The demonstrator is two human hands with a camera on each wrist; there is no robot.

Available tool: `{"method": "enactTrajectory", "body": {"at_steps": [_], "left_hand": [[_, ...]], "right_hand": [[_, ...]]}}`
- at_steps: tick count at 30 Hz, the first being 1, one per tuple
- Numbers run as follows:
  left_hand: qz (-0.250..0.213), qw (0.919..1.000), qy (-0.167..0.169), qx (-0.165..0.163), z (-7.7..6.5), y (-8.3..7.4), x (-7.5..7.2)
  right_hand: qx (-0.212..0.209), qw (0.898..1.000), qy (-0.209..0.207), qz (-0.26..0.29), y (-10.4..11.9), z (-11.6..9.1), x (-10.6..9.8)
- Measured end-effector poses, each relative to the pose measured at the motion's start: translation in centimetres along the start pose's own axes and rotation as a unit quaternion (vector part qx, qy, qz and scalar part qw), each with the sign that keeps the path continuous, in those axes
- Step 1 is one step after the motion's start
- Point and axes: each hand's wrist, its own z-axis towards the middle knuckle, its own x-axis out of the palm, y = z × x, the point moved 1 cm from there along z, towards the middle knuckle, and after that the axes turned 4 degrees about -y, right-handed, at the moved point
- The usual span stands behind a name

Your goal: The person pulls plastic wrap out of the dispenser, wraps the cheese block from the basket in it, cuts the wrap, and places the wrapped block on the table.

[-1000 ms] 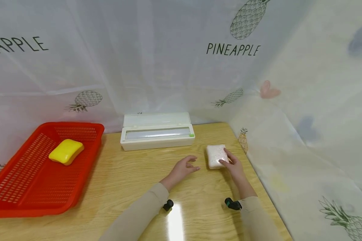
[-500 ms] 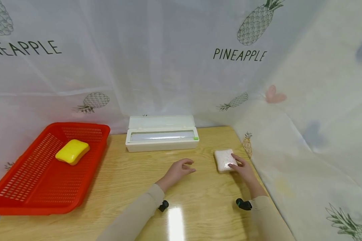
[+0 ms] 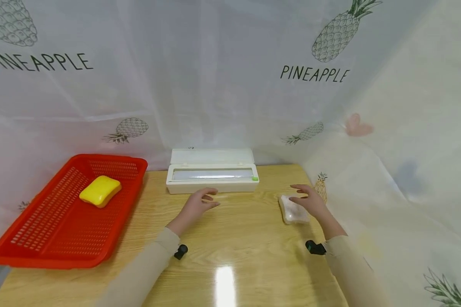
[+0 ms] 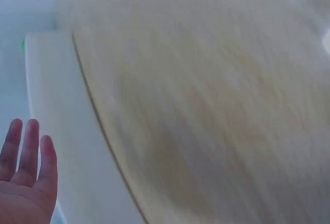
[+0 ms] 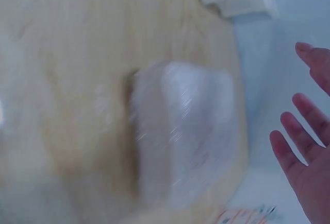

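Observation:
A white block (image 3: pixel 293 213), apparently covered in clear film, lies on the table near its right edge. In the right wrist view the film on the wrapped block (image 5: pixel 185 136) looks shiny and creased. My right hand (image 3: pixel 311 200) hovers at its far right corner, fingers spread and apart from it. Farther left, my left hand (image 3: pixel 195 207) is held loosely open with nothing in it. Just beyond that hand stands a white cling film dispenser (image 3: pixel 211 186), lid raised and a roll visible inside. In the left wrist view, left fingers (image 4: pixel 31 152) overlap the dispenser's edge.
A red plastic basket (image 3: pixel 119 238) with a yellow block (image 3: pixel 100 191) in it stands on the left of the wooden table (image 3: pixel 261 256). A pineapple-print curtain (image 3: pixel 215 85) hangs behind the table and along its right side.
My right hand has let go of the white block and lifted off it. My left hand has moved left, closer to the dispenser. The head view has shifted slightly.

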Motion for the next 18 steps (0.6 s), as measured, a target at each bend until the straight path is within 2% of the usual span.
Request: {"method": "enactTrajectory", "body": {"at_steps": [3, 9, 14, 18], "left_hand": [[0.002, 0.9996, -0.027, 0.009, 0.0, 0.5, -2.6], [0.049, 0.9967, -0.057, 0.030, 0.2, 1.9, -6.7], [0.127, 0.9894, -0.054, 0.047, 1.1, 1.8, -9.1], [0.206, 0.9757, -0.030, 0.066, 2.1, 1.5, -10.4]], "right_hand": [[-0.026, 1.000, 0.015, 0.000, 2.2, 1.3, 0.4], [-0.060, 0.997, 0.046, 0.009, 5.7, 4.1, 2.1], [-0.075, 0.995, 0.071, 0.009, 8.0, 6.4, 4.2], [-0.093, 0.991, 0.100, 0.009, 9.2, 7.9, 6.0]]}}
